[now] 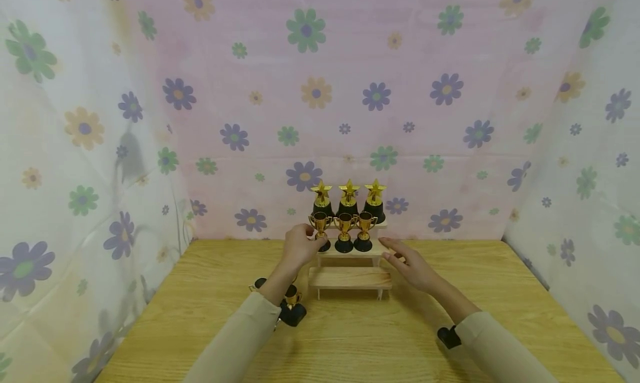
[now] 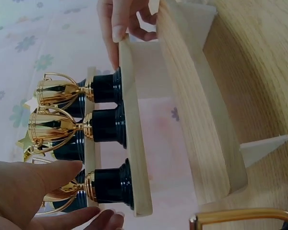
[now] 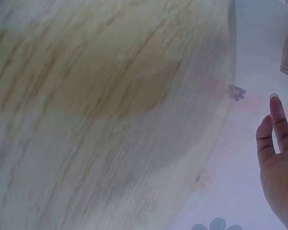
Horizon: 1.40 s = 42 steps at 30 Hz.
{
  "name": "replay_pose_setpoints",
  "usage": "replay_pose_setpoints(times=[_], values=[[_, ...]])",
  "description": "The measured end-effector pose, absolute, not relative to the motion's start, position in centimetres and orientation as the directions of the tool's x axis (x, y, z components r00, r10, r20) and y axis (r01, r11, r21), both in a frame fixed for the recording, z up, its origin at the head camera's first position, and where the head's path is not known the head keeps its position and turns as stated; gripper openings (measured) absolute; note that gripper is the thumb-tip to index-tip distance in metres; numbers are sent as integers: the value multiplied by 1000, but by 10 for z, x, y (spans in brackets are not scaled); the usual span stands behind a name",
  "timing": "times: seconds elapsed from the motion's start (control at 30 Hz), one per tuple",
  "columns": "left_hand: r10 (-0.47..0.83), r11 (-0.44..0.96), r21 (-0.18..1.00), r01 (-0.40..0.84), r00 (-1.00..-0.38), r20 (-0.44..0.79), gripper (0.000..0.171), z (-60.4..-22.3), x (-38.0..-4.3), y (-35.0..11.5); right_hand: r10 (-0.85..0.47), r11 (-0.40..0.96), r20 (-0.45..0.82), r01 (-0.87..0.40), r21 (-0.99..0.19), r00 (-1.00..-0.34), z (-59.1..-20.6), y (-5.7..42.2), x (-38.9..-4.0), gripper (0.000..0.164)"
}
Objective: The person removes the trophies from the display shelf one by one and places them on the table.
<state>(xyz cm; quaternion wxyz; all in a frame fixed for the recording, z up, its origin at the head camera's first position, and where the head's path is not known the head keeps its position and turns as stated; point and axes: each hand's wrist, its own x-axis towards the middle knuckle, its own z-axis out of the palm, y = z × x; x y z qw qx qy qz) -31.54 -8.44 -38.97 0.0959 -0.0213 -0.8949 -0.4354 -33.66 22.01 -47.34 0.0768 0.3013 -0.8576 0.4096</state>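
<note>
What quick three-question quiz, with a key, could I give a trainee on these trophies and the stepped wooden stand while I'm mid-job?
1. How many gold cups stand on the middle shelf?

2. True or false: the star trophies stand on a higher shelf than those cups.

3. Seen in the head view, what are the fingers of the left hand at?
A. The rightmost star trophy
B. The leftmost cup on the middle shelf
C. The bottom shelf

Key:
1. Three.
2. True.
3. B.
</note>
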Motion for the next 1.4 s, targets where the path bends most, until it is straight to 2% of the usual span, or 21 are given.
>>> replay_pose_setpoints(times=[0.13,0.63,0.93,1.4], values=[[-49,628,768,129,-978,204,31,-391,-319,-83,-452,487,382,-581,-652,-806,-473,220,-337,48],[-51,635,763,123,-979,200,21,-392,-326,-82,-453,477,386,-584,-657,-804,-471,218,-337,48],[-58,645,756,107,-980,189,21,-393,-325,-81,-447,481,374,-571,-665,-813,-471,218,-335,48],[-25,658,727,195,-960,280,20,-389,-314,-89,-439,485,375,-567,-666,-817,-475,220,-335,48]])
